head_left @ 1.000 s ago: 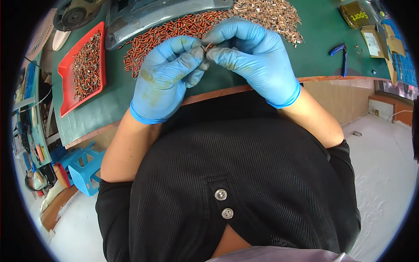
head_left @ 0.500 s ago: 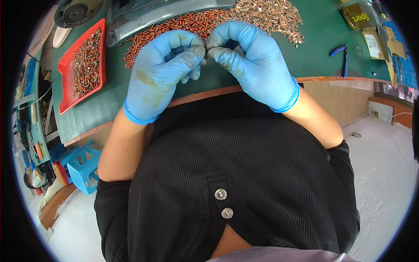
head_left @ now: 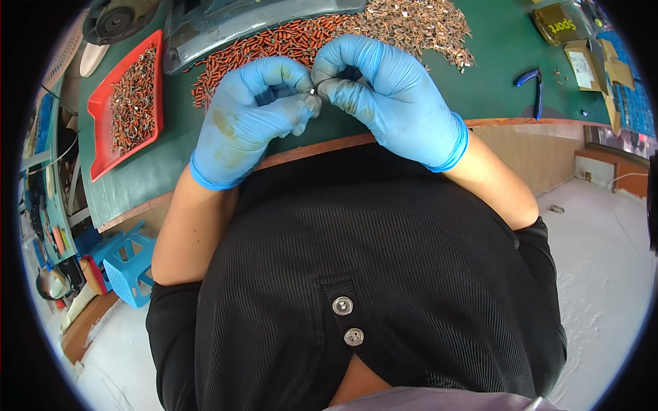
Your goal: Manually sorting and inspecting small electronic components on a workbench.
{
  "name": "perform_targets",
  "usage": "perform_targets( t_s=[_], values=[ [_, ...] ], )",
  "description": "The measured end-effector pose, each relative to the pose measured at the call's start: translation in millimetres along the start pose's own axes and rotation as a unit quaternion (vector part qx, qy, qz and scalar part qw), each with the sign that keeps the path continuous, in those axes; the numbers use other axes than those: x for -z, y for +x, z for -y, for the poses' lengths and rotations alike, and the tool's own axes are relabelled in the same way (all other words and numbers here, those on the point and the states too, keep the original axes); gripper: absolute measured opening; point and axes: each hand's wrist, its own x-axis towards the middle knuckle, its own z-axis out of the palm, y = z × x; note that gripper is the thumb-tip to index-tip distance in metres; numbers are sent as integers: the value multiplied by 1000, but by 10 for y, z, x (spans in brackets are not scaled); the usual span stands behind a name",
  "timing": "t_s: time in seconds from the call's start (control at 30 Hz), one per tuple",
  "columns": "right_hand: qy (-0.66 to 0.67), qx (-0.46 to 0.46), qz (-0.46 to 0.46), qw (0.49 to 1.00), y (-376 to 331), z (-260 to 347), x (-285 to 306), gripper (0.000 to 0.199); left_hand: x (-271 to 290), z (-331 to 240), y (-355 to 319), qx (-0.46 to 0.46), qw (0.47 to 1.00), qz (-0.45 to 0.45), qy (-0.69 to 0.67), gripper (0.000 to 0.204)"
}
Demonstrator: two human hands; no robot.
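Observation:
Both my hands wear stained blue gloves and meet fingertip to fingertip above the near part of the table. My left hand is closed in a pinch, thumb against forefinger. Opposite it, my right hand pinches as well. A tiny shiny metal part shows between the fingertips; most of it is hidden by the gloves. Just beyond the hands lies a pile of small orange-red cylindrical parts. It runs into a pile of small copper-coloured metal parts on the right.
A red tray of mixed small parts stands at the left. A grey plastic tray lies at the back. Blue-handled pliers and an opened cardboard box are to the right on the green table. Below left is a blue stool.
My fingertips have shifted slightly left and down. The left fingers have curled in more, and a bit of shiny metal now shows between the hands.

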Motion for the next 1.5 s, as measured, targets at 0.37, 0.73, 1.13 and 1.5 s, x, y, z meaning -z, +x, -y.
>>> perform_targets(
  t_s=[0.37,0.73,1.13,1.5],
  values=[
    [-117,59,-20,991,30,-9,-7,10,13,-88,12,-1,994,-27,107,12],
    [157,-63,-199,965,16,11,-184,21,-170,141,30,-55,974,-107,-191,15],
    [126,-36,-172,976,0,-47,-173,13,-262,45,1,-60,989,-133,22,15],
    [98,-208,-110,967,51,143,-34,13,-172,70,-8,-97,979,-151,93,17]
  ],
)
